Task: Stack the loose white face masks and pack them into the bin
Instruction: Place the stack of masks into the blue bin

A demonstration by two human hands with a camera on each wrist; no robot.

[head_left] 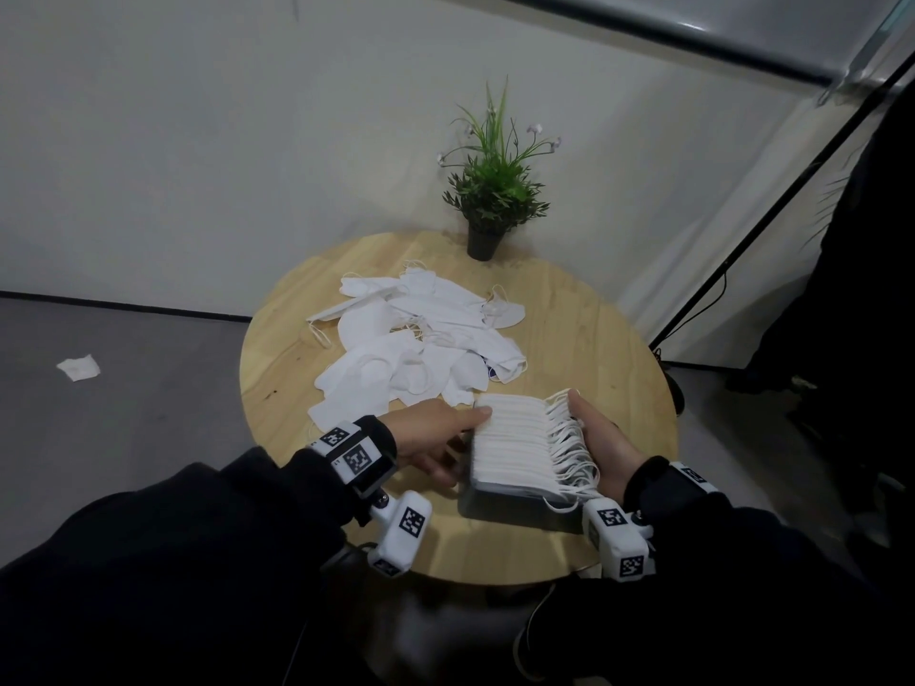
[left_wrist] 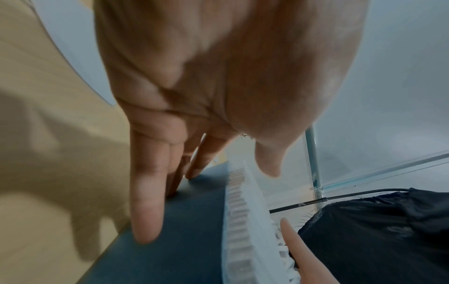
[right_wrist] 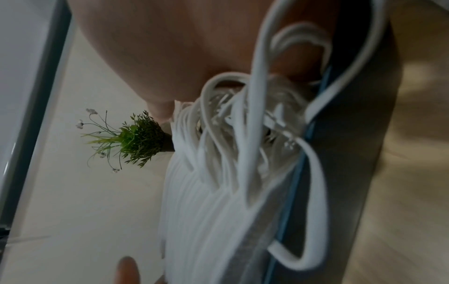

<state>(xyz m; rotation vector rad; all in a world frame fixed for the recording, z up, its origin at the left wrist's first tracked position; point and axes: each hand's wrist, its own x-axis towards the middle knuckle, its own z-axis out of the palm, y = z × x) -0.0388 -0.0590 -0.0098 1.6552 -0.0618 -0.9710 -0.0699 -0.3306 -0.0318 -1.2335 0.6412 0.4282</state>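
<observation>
The round wooden table (head_left: 569, 339) carried a loose heap of white face masks (head_left: 421, 339) across its middle; a potted plant (head_left: 487, 200) stood at its far edge; a dark bin (head_left: 515, 507) packed with stacked masks (head_left: 515, 438) sat near its front edge; a scrap of white paper (head_left: 78, 367) lay on the grey floor (head_left: 124, 438).

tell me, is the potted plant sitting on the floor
No, the potted plant stands on the far edge of the round wooden table, behind the loose face masks.
</observation>
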